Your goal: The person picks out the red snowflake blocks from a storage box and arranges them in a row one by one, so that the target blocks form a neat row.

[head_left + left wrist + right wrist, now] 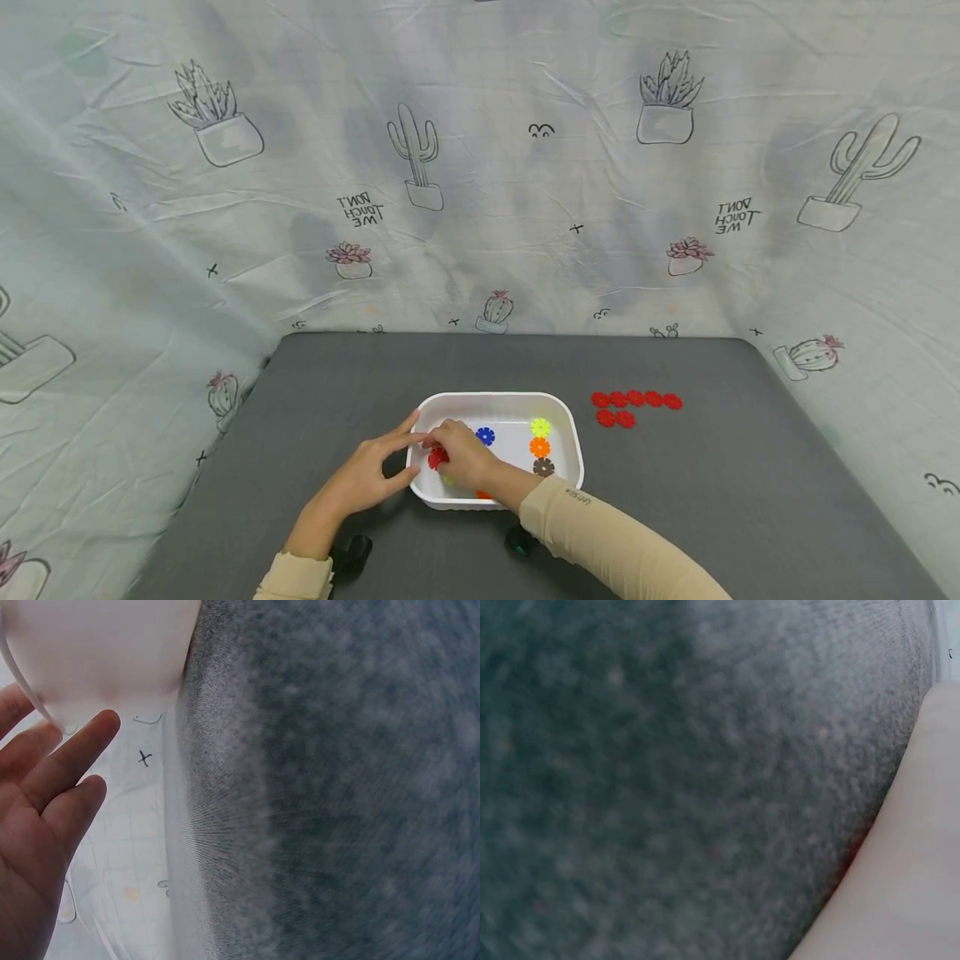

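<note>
A white tray point(578, 442) sits on the grey table point(712, 500) and holds loose flower-shaped discs: blue point(485, 435), yellow-green point(540, 427), orange point(539, 447) and brown point(543, 467). My right hand point(448, 452) reaches into the tray's left half, its curled fingers pinching a red disc point(437, 457). My left hand point(390, 454) rests against the tray's left end with straight fingers. In the left wrist view the left hand's fingers point(71, 761) lie flat beside the tray wall point(112, 652). The right wrist view is blurred, showing only the table point(667, 765).
Several red discs point(635, 400) lie in two short rows on the table right of the tray. A cactus-print cloth point(480, 167) hangs behind and around the table. Small black devices point(352, 554) sit under both wrists.
</note>
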A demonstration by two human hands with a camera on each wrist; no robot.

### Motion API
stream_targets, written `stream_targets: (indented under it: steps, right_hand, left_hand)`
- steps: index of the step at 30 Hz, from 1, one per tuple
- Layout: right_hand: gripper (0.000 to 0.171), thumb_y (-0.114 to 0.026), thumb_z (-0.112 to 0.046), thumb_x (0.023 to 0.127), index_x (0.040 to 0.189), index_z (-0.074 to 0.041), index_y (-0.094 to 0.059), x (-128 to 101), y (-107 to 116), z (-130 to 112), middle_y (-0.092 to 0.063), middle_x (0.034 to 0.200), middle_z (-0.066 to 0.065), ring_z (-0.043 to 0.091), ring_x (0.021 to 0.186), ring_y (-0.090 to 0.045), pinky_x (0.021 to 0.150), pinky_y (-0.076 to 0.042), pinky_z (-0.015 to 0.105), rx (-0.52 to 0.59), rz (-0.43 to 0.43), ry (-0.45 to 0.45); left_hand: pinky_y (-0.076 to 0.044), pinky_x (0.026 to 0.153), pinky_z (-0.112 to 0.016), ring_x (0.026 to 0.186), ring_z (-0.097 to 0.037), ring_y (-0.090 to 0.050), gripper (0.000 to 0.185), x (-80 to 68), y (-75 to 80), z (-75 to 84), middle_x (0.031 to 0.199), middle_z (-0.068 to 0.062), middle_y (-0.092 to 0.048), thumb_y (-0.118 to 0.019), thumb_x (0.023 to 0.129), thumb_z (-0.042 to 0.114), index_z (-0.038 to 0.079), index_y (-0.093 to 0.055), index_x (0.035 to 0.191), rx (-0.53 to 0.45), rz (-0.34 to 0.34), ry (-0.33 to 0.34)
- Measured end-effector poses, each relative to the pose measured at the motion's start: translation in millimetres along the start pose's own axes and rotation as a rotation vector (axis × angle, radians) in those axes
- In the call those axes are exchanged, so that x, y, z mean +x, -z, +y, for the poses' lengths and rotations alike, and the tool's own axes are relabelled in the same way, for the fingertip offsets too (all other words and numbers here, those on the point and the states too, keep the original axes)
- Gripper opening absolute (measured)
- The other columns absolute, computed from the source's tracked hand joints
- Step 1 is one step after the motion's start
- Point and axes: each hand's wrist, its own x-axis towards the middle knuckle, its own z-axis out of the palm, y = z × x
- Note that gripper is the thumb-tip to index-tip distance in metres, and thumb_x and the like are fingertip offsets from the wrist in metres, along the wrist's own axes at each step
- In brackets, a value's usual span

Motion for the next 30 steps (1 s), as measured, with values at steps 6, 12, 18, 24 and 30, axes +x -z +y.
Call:
stream_targets:
  steps: [6, 12, 18, 24, 30]
  right_hand:
    - [0.025, -0.071, -0.009, 0.074, 0.097, -0.018, -0.066, -1.0, 2.1, -0.5, -0.051, 0.094, -0.005, 0.003, 0.08, -0.047, 0.078, -0.044, 0.016, -0.025, -0.004, 0.004]
    - [0.026, -0.073, -0.015, 0.073, 0.098, -0.019, -0.068, 0.1, 4.3, -0.2, -0.056, 0.094, -0.005, 0.004, 0.079, -0.049, 0.077, -0.045, 0.016, -0.033, -0.018, 0.001]
    - [0.027, -0.074, -0.013, 0.072, 0.098, -0.017, -0.069, 0.7, 6.1, 1.8, -0.06, 0.092, -0.005, 0.003, 0.077, -0.048, 0.071, -0.044, 0.015, 0.015, -0.037, -0.003]
    - [0.027, -0.073, -0.008, 0.071, 0.097, -0.013, -0.07, -0.9, 13.5, -0.1, -0.063, 0.089, -0.005, 0.005, 0.074, -0.049, 0.067, -0.044, 0.016, 0.153, -0.063, -0.069]
    - [0.027, -0.072, -0.007, 0.071, 0.098, -0.011, -0.07, -5.0, 22.7, -1.8, -0.065, 0.089, -0.004, 0.007, 0.073, -0.05, 0.065, -0.045, 0.017, 0.3, -0.042, -0.15]
  left_hand:
    - [-0.043, 0.091, -0.045, 0.121, -0.021, -0.046, 0.045, 0.3, -0.4, -0.2, 0.143, -0.007, -0.034, -0.063, 0.082, 0.025, 0.014, -0.054, 0.124, 0.005, 0.01, -0.028]
    - [-0.043, 0.091, -0.046, 0.122, -0.021, -0.045, 0.046, 1.2, -0.3, -0.4, 0.143, -0.007, -0.034, -0.064, 0.081, 0.023, 0.013, -0.054, 0.124, 0.008, 0.01, -0.026]
    - [-0.043, 0.092, -0.045, 0.122, -0.02, -0.045, 0.045, 1.2, 0.3, 0.1, 0.144, -0.005, -0.033, -0.063, 0.082, 0.024, 0.014, -0.054, 0.125, 0.005, 0.001, -0.011]
    - [-0.042, 0.093, -0.045, 0.123, -0.019, -0.044, 0.045, 0.9, 1.8, 0.8, 0.144, -0.004, -0.033, -0.063, 0.082, 0.025, 0.014, -0.054, 0.124, 0.004, -0.003, -0.001]
    - [-0.042, 0.093, -0.046, 0.123, -0.019, -0.043, 0.045, 0.7, 2.8, 1.3, 0.144, -0.004, -0.033, -0.063, 0.082, 0.026, 0.014, -0.055, 0.124, 0.001, -0.01, 0.007]
